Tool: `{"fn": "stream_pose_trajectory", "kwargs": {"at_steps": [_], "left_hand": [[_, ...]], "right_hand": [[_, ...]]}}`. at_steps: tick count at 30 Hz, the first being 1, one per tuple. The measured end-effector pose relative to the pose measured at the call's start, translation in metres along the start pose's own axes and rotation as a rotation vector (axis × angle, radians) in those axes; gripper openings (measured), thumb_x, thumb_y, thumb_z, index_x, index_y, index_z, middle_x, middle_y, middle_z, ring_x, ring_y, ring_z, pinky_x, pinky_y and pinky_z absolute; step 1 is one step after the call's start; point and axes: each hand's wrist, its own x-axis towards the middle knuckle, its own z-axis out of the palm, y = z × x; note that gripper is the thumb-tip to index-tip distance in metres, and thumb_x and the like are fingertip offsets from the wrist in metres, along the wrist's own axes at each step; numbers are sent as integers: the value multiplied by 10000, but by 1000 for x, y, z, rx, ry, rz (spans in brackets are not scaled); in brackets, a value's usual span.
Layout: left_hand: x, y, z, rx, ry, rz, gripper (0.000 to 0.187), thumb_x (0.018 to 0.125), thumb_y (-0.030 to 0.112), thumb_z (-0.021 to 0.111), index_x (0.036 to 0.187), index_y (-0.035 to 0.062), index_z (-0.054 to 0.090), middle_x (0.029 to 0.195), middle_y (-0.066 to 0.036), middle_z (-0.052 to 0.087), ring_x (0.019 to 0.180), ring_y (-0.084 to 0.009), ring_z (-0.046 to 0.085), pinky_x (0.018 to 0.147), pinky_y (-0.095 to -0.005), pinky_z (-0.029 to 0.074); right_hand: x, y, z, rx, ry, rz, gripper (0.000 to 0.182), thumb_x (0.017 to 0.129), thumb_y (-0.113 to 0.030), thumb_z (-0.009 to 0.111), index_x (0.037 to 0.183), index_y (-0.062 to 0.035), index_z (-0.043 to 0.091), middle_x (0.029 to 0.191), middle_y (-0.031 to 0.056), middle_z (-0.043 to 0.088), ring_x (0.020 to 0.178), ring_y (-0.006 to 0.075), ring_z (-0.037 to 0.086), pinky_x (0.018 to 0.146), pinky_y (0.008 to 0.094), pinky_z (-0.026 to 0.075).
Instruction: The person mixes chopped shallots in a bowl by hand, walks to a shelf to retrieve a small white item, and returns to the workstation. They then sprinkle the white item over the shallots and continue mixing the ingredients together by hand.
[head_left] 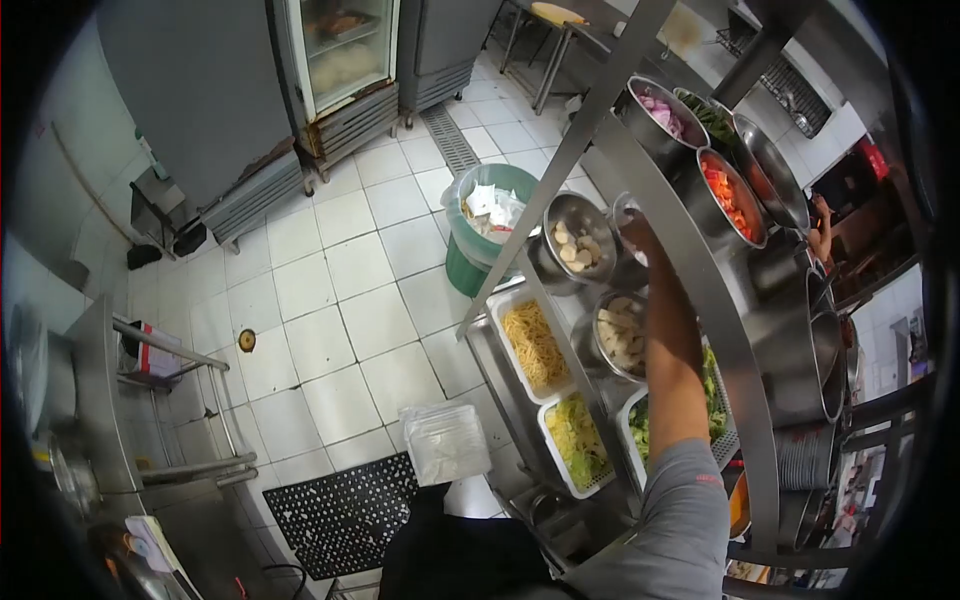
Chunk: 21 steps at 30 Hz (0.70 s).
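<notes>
My right arm stretches over the lower shelf of the metal rack, and my right hand (635,235) is in shadow at a clear plastic tub (622,212). Its fingers are too dark and hidden to make out. Beside it stands a steel bowl (551,262) with pale round slices (577,246). Nearer my forearm, another steel bowl holds pale cut pieces (620,335). White baskets of yellow noodle-like strips (535,345), shredded cabbage (577,440) and green leafy vegetables (715,395) sit closer to me. My left hand is not visible. A stack of clear plastic containers (445,445) appears in front of my body.
A green bin (468,255) with a plastic liner stands beyond the rack. Bowls of chopped red onion (660,112) and red pieces (727,195) sit on the upper shelf. A black perforated mat (340,510) lies on the tiled floor. Another person's hand (822,225) shows at right.
</notes>
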Motion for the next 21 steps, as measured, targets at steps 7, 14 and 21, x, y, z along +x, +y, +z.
{"fn": "stream_pose_trajectory", "kwargs": {"at_steps": [7, 14, 21], "left_hand": [[-18, 41, 29, 21, -70, 84, 122, 869, 74, 442, 943, 23, 526, 735, -128, 522, 555, -253, 547, 481, -425, 487], [-27, 77, 46, 83, -128, 159, 145, 846, 60, 452, 965, 21, 525, 728, -121, 525, 543, -244, 546, 462, -415, 480], [-32, 127, 72, 227, -189, 264, 178, 824, 46, 461, 988, 18, 524, 722, -115, 528, 531, -235, 545, 443, -405, 474]], "right_hand": [[-6, 11, -2, 33, -35, 58, 232, 878, -259, 562, 1003, -64, 564, 762, 81, 565, 649, 218, 567, 533, 331, 444], [-34, 30, -9, 93, -16, 101, 229, 884, -284, 545, 953, -66, 554, 741, 74, 551, 629, 206, 554, 494, 313, 428], [-76, 38, -2, 278, -49, 247, 243, 889, -309, 528, 903, -67, 543, 719, 66, 538, 608, 194, 542, 454, 295, 411]]}}
